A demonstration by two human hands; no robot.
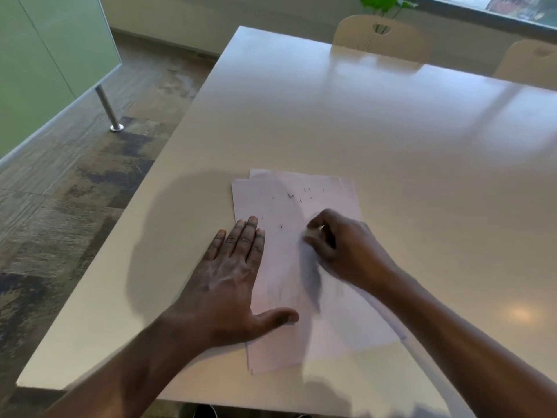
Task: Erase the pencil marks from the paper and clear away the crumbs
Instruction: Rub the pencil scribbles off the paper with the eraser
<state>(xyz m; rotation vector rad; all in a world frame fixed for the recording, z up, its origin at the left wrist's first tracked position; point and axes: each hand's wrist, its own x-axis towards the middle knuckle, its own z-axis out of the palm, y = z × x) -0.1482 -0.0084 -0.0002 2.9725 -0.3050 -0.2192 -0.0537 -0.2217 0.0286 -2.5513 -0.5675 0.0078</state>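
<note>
A frosted green panel [45,55] stands left of the glossy, pale table [361,131]. The left hand [229,276] lies flat with straight fingers, pressing the left edge of the thin white paper [280,260]. Dark sliver-like crumbs [291,195] dot the sheet beyond the fingertips. The blurred right hand [346,245] pinches a small white eraser [312,233] against the middle of the sheet. Curved pale chairs [382,37] stand at the table's far side.

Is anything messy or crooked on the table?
Yes. Little dark crumbs lie scattered on the far part of the paper. A second sheet underneath sits askew, its corner poking out at the far edge. The left hand presses the paper flat, and the right hand pinches a pale eraser.
</note>
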